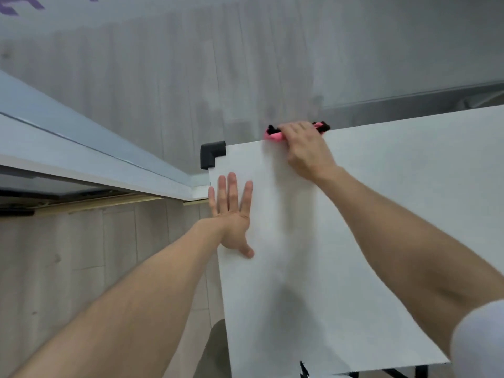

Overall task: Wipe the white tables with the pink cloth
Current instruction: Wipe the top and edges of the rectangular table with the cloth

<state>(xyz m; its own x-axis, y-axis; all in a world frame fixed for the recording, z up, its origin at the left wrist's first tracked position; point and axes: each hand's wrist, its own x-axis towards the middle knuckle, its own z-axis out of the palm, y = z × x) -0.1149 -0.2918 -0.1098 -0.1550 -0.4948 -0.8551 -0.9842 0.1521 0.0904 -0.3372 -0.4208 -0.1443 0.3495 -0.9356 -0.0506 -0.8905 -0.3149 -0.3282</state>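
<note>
White sleeve (477,342) at lower right, nearest the lens; both bare forearms reach away over the white table (381,214). Left hand (231,216) lies flat on the tabletop by its left edge, palm down, fingers straight and spread, pointing toward the far edge, thumb out to the right. Right hand (305,148) is at the far edge of the table, fingers curled down over the pink cloth (272,136) and gripping it against the edge. Cloth is bunched into a roll with its long axis lying along the far edge, left to right; a pink end shows left of the knuckles, and dark bits show at both ends, too blurred to make out. Black corner guard (211,154) caps the far left corner, left of the cloth and apart from it. Grey plank floor (191,77) beyond and below.
</note>
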